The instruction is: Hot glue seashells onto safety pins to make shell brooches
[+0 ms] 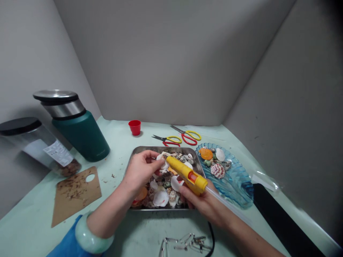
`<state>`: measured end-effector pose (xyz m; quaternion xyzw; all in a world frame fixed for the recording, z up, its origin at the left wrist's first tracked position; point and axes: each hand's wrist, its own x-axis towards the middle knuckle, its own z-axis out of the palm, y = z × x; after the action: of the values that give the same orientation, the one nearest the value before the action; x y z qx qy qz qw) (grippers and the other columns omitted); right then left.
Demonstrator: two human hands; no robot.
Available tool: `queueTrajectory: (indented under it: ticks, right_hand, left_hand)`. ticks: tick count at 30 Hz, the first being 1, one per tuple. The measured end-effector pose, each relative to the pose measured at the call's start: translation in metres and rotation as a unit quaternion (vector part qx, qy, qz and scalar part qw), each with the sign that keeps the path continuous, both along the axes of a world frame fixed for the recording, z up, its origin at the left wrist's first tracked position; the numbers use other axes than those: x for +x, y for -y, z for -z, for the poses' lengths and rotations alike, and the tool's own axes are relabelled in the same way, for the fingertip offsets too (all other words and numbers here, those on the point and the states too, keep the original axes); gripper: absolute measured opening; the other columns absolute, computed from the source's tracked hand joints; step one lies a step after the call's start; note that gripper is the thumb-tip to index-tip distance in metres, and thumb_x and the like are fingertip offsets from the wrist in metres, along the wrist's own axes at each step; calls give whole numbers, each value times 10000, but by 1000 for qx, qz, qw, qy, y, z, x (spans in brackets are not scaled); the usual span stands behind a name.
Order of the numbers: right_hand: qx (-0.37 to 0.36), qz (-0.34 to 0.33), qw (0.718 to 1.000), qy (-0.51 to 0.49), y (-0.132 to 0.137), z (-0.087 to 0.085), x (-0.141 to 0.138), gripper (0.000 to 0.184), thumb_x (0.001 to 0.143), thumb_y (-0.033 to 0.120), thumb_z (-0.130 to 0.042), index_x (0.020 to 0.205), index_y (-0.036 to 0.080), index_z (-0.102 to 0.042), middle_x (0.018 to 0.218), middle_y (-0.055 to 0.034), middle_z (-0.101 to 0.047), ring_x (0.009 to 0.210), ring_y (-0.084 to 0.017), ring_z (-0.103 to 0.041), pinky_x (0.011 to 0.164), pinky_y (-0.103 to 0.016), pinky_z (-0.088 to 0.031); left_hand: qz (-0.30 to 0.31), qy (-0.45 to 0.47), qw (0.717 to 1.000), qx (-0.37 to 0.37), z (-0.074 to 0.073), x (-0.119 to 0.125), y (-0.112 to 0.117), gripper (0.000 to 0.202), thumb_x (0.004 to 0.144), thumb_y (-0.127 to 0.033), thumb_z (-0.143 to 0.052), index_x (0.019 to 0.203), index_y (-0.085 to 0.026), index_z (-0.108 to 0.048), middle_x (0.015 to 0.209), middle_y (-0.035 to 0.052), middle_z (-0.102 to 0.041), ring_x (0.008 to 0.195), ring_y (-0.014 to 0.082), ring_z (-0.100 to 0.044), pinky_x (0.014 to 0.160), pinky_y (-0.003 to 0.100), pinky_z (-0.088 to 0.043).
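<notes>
My left hand (143, 168) pinches a small white shell (162, 159) between thumb and fingertips above the metal tray. In my right hand (205, 200) is a yellow hot glue gun (187, 174), its nozzle right at the white shell; whether they touch I cannot tell. A clear glue stick (227, 204) sticks out of the gun's back end. Below both hands, the metal tray (160, 209) holds many shells: white, striped, orange and small spiral ones. Another white shell (176, 182) shows beside my right fingertips; whether they hold it is unclear.
A blue scalloped plate (234, 191) with several shells lies right. Two pairs of scissors (174, 140) (191, 137) and a red cup (135, 127) are behind the tray. Left are a green bottle (80, 135), a clear jar (45, 146) and cardboard (77, 192). Metal pins (184, 243) lie in front.
</notes>
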<state>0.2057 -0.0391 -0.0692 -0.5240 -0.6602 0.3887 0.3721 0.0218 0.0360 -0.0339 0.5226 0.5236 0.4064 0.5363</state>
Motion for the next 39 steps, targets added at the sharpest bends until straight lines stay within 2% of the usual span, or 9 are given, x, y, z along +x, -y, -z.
queueTrajectory:
  ticks: [4, 12, 16, 22, 33, 39]
  right_hand:
    - [6, 2, 1000, -5, 0, -3, 0, 255, 851, 423, -542, 744, 193, -561, 582, 10, -539, 515, -126, -490, 489, -243, -402]
    - [-12, 10, 1000, -13, 1, 4, 0, 254, 873, 432, -510, 829, 187, -565, 645, 2, -567, 533, -124, -500, 508, -244, -417]
    - [-5, 8, 1000, -8, 0, 1, 0, 241, 849, 429, -545, 848, 188, -561, 663, -4, -576, 538, -128, -507, 510, -245, -418]
    - [-27, 11, 999, -22, 1, 5, 1, 274, 876, 450, -501, 817, 190, -562, 637, 2, -564, 513, -119, -491, 494, -240, -408]
    - [-23, 2, 1000, -16, 1, 5, 1, 284, 869, 463, -511, 814, 188, -553, 623, 8, -552, 506, -116, -485, 484, -239, -402]
    - [-34, 11, 999, -27, 1, 5, 0, 277, 878, 462, -496, 863, 188, -534, 659, 1, -564, 514, -111, -489, 470, -231, -403]
  left_hand:
    - [0, 7, 1000, -13, -4, 1, 2, 241, 655, -268, -710, 830, -140, -604, 645, 9, -650, 463, 99, -559, 481, 229, -429]
    - [17, 54, 997, -46, -8, 2, 4, 192, 622, -237, -721, 740, -144, -602, 656, -6, -638, 447, 80, -537, 496, 230, -430]
    - [9, 56, 997, -49, -8, 2, 4, 186, 630, -233, -717, 748, -140, -606, 659, -7, -635, 442, 73, -535, 484, 220, -414]
    - [26, 80, 994, -65, -5, -1, 2, 183, 633, -224, -726, 757, -140, -622, 660, -3, -645, 449, 71, -538, 485, 213, -420]
    - [30, 104, 991, -77, -4, -2, 2, 182, 621, -214, -738, 742, -135, -628, 688, 0, -660, 445, 61, -539, 485, 205, -432]
    - [29, 114, 990, -80, -4, -2, 1, 181, 619, -199, -747, 736, -130, -629, 666, -3, -650, 446, 57, -545, 477, 190, -424]
